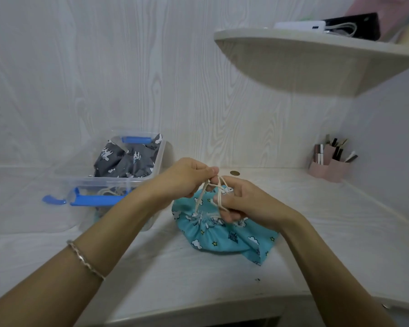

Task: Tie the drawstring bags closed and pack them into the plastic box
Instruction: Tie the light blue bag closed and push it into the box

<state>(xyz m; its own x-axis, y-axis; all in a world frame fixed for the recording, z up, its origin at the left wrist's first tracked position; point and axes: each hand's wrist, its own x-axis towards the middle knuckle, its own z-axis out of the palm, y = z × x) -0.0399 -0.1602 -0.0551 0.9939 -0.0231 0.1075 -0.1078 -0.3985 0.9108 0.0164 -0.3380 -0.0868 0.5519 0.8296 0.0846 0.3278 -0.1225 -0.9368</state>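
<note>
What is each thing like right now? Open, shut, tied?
Blue bag: on the desk, mouth gathered.
Cord: pulled up between both hands.
Plastic box: open on top.
Grey bag: inside the plastic box.
Left hand: pinches the cord.
Right hand: grips the cord.

both hands (pixel 187 178) pinching cord (pixel 219 192), teal bag (pixel 224 234)

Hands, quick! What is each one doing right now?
Left hand: closed, pinching the white drawstring of the teal bag.
Right hand: closed, gripping the same drawstring, looped over its fingers.
</note>
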